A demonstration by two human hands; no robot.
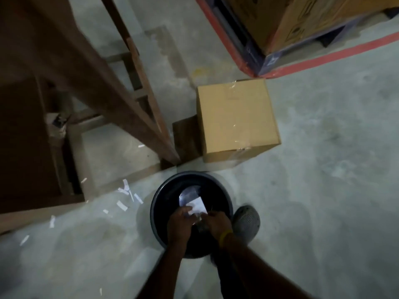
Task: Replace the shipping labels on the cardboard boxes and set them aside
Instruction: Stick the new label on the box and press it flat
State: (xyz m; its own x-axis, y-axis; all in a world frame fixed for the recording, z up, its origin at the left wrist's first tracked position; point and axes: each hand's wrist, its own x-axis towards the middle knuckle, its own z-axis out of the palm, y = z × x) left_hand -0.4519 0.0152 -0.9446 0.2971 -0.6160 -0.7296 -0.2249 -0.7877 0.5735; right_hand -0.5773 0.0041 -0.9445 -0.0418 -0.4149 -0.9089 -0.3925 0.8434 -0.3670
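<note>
Both my hands are over a round black bin (160, 197) on the concrete floor. My left hand (180, 223) pinches a white paper label (197, 205) at its near edge. My right hand (217, 223), with a yellow band on its wrist, has its fingers curled round a crumpled scrap of the same paper right beside the left hand. A taped cardboard box (236, 120) stands on the floor beyond the bin, with no label visible on its top.
A wooden table frame (138, 93) rises at the left. White paper scraps (129, 195) litter the floor left of the bin. My grey shoe (247, 221) is beside the bin. Stacked cartons on a blue pallet (269, 59) stand behind red floor tape at the back right.
</note>
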